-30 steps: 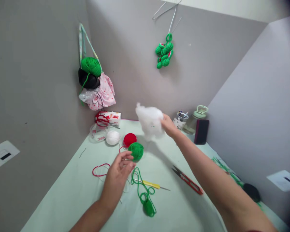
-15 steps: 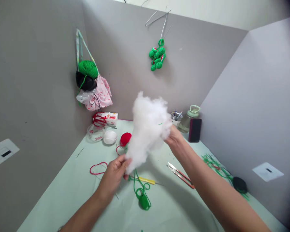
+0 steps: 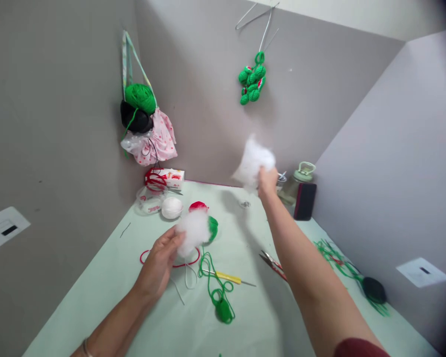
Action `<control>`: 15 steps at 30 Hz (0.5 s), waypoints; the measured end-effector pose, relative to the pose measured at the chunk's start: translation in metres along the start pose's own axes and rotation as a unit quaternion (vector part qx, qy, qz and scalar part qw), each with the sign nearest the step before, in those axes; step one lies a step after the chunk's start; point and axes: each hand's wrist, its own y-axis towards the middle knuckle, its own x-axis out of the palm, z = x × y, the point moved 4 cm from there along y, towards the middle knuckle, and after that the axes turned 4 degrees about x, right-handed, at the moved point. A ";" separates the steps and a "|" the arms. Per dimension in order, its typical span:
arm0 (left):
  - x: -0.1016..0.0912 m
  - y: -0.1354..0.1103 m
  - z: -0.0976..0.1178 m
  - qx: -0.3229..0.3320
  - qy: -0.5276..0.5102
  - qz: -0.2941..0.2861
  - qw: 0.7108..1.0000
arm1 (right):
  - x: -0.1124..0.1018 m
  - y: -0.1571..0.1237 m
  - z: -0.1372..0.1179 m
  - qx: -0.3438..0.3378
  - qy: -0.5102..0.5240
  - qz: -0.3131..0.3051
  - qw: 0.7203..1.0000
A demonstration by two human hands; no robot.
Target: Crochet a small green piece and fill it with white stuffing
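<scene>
A small tuft of white stuffing (image 3: 193, 232) is pinched between the thumb and fingers of my left hand (image 3: 159, 260), above the table. Farther off and higher, my right hand (image 3: 268, 182) is closed on a larger wad of white stuffing (image 3: 254, 161), blurred at its edges. Behind the left tuft, a green yarn ball (image 3: 213, 229) and a red yarn ball (image 3: 198, 205) are partly hidden. Below lie a yellow-handled crochet hook (image 3: 228, 277) and a small green crocheted piece (image 3: 223, 311) with loose green yarn.
Red-handled snips (image 3: 273, 265) lie beside my right forearm. A white yarn ball (image 3: 171, 208), plastic tub (image 3: 146, 203) and box (image 3: 173, 178) stand back left. At back right are a bottle (image 3: 301, 178) and phone (image 3: 305, 201). Green crocheted pieces (image 3: 253, 82) hang on the wall.
The single mass of stuffing has been pulled into two. My right hand has carried the larger wad away and up; my left hand has moved slightly left with a small tuft.
</scene>
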 end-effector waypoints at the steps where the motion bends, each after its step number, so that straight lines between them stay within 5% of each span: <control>1: 0.000 0.000 0.000 -0.001 -0.006 0.000 1.000 | 0.007 -0.003 0.006 0.010 -0.012 -0.005 1.000; 4: 0.002 -0.003 0.000 -0.004 -0.018 0.006 1.000 | 0.025 -0.020 0.014 0.026 -0.032 -0.043 0.998; 7: 0.007 -0.005 0.002 -0.009 -0.024 0.002 1.000 | 0.033 -0.054 -0.004 0.001 -0.025 -0.100 0.995; 11: 0.012 -0.005 0.002 -0.013 -0.017 -0.007 1.000 | 0.030 -0.135 -0.050 -0.040 0.021 -0.243 0.969; 13: 0.012 -0.005 -0.001 -0.012 -0.016 -0.001 1.000 | 0.028 -0.182 -0.070 -0.055 0.043 -0.367 0.927; 15: 0.014 -0.007 -0.006 -0.014 -0.012 0.007 1.000 | 0.020 -0.215 -0.079 -0.063 0.014 -0.369 0.927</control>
